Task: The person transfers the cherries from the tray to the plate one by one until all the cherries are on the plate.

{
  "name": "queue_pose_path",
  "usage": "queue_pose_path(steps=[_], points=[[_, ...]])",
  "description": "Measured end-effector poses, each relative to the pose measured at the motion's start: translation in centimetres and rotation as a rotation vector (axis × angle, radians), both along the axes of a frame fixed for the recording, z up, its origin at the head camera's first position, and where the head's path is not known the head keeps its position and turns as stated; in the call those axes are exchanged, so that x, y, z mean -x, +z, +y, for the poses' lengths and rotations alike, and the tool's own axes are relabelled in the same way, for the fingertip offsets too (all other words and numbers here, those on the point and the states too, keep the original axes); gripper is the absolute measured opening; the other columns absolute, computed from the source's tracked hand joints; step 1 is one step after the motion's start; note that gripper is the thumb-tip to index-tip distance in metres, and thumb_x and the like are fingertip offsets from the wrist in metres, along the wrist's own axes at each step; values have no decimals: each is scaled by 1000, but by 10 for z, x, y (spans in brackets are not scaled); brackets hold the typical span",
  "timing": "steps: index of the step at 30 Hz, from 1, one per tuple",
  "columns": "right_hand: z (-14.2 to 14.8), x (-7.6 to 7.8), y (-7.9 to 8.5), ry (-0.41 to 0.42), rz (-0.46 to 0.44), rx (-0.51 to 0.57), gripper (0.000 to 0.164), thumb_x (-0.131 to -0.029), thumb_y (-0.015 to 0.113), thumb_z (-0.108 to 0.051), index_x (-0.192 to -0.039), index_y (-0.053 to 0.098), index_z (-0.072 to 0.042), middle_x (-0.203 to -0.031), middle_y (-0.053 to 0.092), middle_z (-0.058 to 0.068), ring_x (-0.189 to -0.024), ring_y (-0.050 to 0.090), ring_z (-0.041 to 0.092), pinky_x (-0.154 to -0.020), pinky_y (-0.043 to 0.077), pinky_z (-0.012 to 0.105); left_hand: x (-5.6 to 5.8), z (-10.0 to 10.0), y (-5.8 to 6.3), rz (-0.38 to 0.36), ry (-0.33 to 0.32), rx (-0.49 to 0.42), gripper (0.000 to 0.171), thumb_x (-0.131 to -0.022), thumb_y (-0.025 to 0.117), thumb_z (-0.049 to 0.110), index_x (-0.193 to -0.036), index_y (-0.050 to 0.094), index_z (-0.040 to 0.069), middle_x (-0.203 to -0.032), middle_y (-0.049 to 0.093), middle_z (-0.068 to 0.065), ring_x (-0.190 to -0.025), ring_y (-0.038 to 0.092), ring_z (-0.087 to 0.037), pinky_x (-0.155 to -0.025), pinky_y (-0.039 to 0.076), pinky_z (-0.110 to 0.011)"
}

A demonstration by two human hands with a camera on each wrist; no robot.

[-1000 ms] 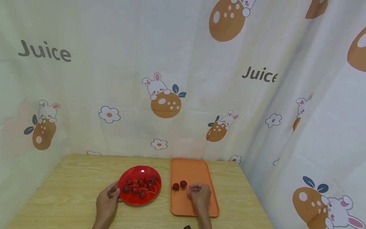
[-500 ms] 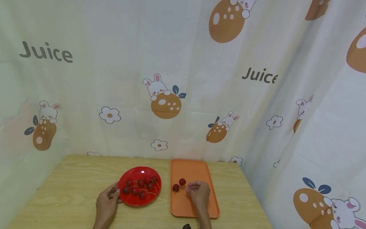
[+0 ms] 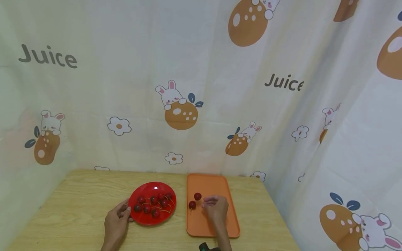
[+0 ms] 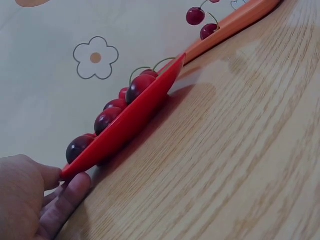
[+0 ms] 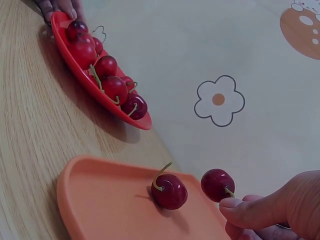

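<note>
My left hand [image 3: 116,223] pinches the near-left rim of a red plate [image 3: 142,189], thumb above and fingers beneath. Several dark red cherries [image 4: 107,119] with stems lie heaped on that plate. Over an orange tray [image 3: 207,183], my right hand [image 3: 218,211] pinches the stem of one cherry [image 5: 218,185] between thumb and fingers. That cherry appears lifted off the tray in both wrist views. Another cherry [image 5: 170,192], its stem pointing up in the right wrist view, rests on the tray's left part, close to the held one.
Both dishes stand on a light wooden table [image 3: 88,188], with a gap of bare wood between them. A pale printed curtain [image 3: 138,87] hangs behind the table and along its sides. At the bottom edge, a dark object [image 3: 204,246] shows near my right wrist.
My right hand has shifted slightly left and away from me, carrying the pinched cherry with it. My left hand keeps its grip on the plate's rim.
</note>
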State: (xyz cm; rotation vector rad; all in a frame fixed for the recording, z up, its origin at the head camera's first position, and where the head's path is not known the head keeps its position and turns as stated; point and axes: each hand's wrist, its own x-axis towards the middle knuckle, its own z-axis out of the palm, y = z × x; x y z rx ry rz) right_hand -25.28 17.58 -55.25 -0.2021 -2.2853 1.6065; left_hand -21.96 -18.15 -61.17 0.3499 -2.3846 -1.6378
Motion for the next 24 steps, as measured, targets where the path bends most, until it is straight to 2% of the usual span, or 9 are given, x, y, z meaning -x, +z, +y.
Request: queue_pose_path(steps=[7, 15, 24], points=[[-3, 3, 0, 37, 16, 23, 17, -77, 87, 18, -88, 79, 9, -82, 80, 23, -72, 80, 27, -62, 65, 23, 0, -1, 1, -1, 0, 5, 45, -110, 58, 2, -154, 55, -5, -137, 66, -36, -71, 75, -13, -63, 58, -17], [-10, 5, 2, 51, -1, 16, 17, -77, 88, 17, -89, 79, 7, -81, 80, 21, -69, 79, 23, -61, 65, 25, -1, 1, 1, -64, 8, -10, 47, -111, 58, 3, -157, 53, -3, -140, 65, -36, -74, 76, -15, -63, 56, -18], [-16, 12, 4, 75, 9, 20, 18, -76, 88, 18, -88, 79, 8, -80, 80, 21, -69, 79, 22, -60, 64, 22, 0, 0, 2, -42, 5, -6, 46, -111, 59, 4, -156, 54, -3, -139, 66, -36, -74, 76, -16, -64, 56, -17]])
